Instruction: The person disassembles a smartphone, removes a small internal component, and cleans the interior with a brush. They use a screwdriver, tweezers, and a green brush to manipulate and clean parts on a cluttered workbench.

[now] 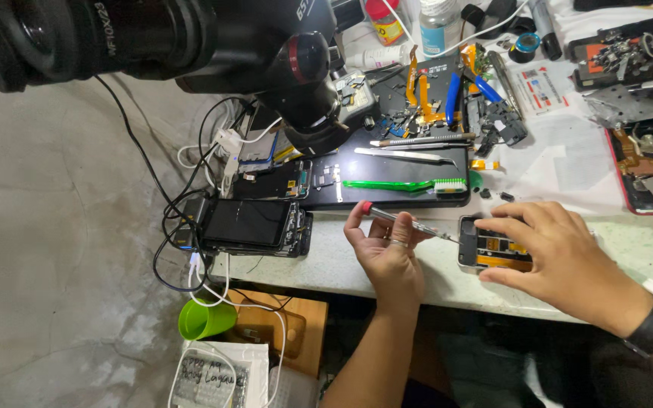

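The left hand pinches a thin screwdriver with a red cap, and its long shaft points right, with the tip touching the left edge of the opened phone. The right hand lies on that phone with its fingers spread and curled over it, holding it down near the front of the white table. Far back stand a red-capped yellow bottle and a clear jar, and a flat white packet with red marks lies to the right.

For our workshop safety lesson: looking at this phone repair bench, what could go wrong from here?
1. The screwdriver in the left hand is aimed at the opened phone; a slip might gouge its exposed parts.
2. The phone, steadied by the right hand, lies near the table edge and could drop.
3. Tiny loose parts nearby could get lost.
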